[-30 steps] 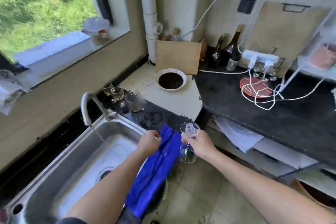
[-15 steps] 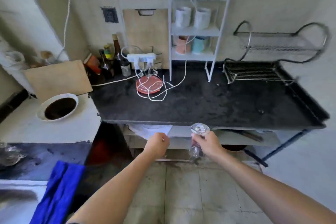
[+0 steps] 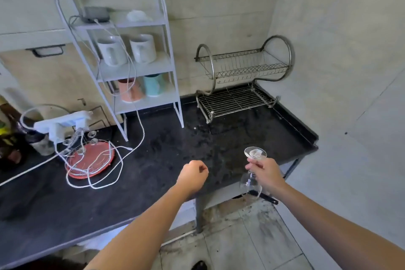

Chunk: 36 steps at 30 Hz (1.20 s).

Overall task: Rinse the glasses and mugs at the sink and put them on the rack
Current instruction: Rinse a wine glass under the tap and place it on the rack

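A person's two bare forearms reach forward over a black stone counter (image 3: 175, 155) in a small kitchen corner. The right hand (image 3: 266, 174), at the near right edge of the counter, pinches the stem of a clear stemmed wine glass (image 3: 255, 152) between curled fingers and thumb. The glass is held upside down, its round foot above the hand and its bowl hanging below, just past the counter's near edge. The left hand (image 3: 192, 174) hovers over the counter to the left of the glass, fingers curled into a fist with nothing in it.

At the far right of the counter, against the wall, stands a two-tier steel wire dish rack (image 3: 234, 101), well apart from the glass. To its left is a white three-shelf metal stand (image 3: 140, 68) holding two white mugs (image 3: 111, 52) on its middle shelf, and a pink cup (image 3: 129, 91) and a turquoise cup (image 3: 153, 84) on the shelf below. Further left, a white power strip (image 3: 63, 124) trails looping white cables (image 3: 118, 169) across a round red plate (image 3: 89, 160). Pale floor tiles (image 3: 241, 243) show below the counter.
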Tool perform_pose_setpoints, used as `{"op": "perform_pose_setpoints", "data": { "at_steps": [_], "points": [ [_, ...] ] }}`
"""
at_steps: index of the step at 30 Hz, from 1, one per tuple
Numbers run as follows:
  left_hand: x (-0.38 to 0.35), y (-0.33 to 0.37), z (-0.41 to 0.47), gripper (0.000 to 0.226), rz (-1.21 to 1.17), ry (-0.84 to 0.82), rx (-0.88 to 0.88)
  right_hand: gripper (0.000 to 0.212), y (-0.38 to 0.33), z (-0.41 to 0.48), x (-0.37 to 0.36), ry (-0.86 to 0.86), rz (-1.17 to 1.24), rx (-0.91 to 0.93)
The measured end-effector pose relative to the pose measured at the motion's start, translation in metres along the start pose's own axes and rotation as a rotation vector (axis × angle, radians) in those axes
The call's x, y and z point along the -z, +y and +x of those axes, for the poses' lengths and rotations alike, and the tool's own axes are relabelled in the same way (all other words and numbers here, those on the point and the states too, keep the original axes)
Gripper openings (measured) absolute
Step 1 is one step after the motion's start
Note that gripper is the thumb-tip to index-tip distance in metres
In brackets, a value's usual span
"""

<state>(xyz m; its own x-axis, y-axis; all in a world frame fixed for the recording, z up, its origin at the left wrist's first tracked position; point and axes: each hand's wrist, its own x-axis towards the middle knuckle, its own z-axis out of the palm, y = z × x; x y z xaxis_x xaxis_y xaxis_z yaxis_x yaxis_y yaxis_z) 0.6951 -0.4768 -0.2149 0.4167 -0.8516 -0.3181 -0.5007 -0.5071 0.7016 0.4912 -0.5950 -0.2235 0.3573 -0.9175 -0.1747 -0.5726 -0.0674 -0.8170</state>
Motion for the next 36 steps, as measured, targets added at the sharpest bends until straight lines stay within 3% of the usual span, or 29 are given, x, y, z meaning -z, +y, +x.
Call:
{"op": "perform_pose_setpoints", "data": {
  "at_steps": [3, 9, 15, 22, 27, 32, 36],
  "points": [
    [0.014, 0.034, 0.053, 0.021, 0.044, -0.002, -0.074, 0.011, -0.012, 0.048, 0.018, 0.087, -0.008, -0.015],
    [0.04, 0.117, 0.144, 0.02, 0.155, -0.012, -0.237, 0.017, -0.035, 0.128, 0.057, 0.278, -0.097, -0.021],
    [0.041, 0.177, 0.215, 0.018, 0.222, 0.131, -0.369, 0.023, -0.033, 0.215, 0.09, 0.36, -0.121, -0.051],
    [0.021, 0.213, 0.31, 0.029, 0.382, 0.448, -0.466, 0.027, -0.019, 0.349, 0.103, 0.309, 0.12, -0.08],
    [0.007, 0.223, 0.37, 0.029, 0.539, 0.627, -0.333, 0.02, -0.01, 0.444, 0.101, 0.221, 0.297, -0.215],
    [-0.007, 0.219, 0.376, 0.033, 0.678, 0.712, -0.347, 0.021, -0.018, 0.506, 0.098, 0.184, 0.506, -0.301],
    [-0.009, 0.215, 0.38, 0.039, 0.756, 0.718, -0.329, 0.011, -0.026, 0.552, 0.082, 0.2, 0.408, -0.155]
  ]
}}
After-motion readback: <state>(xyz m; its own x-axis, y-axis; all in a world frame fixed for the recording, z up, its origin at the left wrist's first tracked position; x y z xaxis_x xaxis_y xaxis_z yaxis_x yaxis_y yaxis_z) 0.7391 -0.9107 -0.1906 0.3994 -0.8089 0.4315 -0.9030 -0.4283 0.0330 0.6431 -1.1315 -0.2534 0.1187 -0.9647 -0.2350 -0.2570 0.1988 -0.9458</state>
